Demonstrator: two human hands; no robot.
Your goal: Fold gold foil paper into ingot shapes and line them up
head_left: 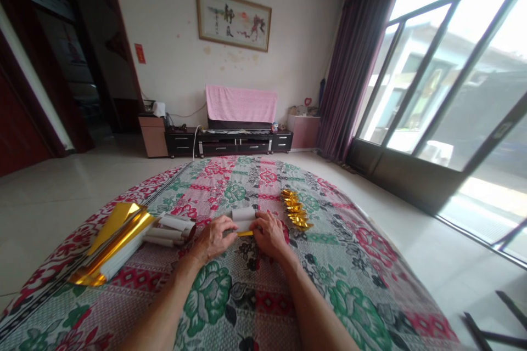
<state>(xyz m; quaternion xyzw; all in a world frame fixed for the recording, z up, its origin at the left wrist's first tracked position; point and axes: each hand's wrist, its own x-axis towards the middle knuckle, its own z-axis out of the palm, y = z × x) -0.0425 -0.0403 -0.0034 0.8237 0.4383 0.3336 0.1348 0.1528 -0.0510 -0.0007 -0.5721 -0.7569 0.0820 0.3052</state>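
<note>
Between my two hands lies a small sheet of paper, white side up, curling at its far end, with a narrow gold strip along its near edge. My left hand pinches the near left corner with thumb and fingers. On the opposite side my right hand has its fingers closed on the near right corner. Right of them, folded gold foil pieces stand in a row. To the left lie a stack of gold foil paper, partly curled, and several white paper rolls.
A patterned red, green and grey cloth covers the round table. Beyond it stand a low black TV cabinet and a pink cloth draped over a screen. Dark bars show at lower right, beside the table.
</note>
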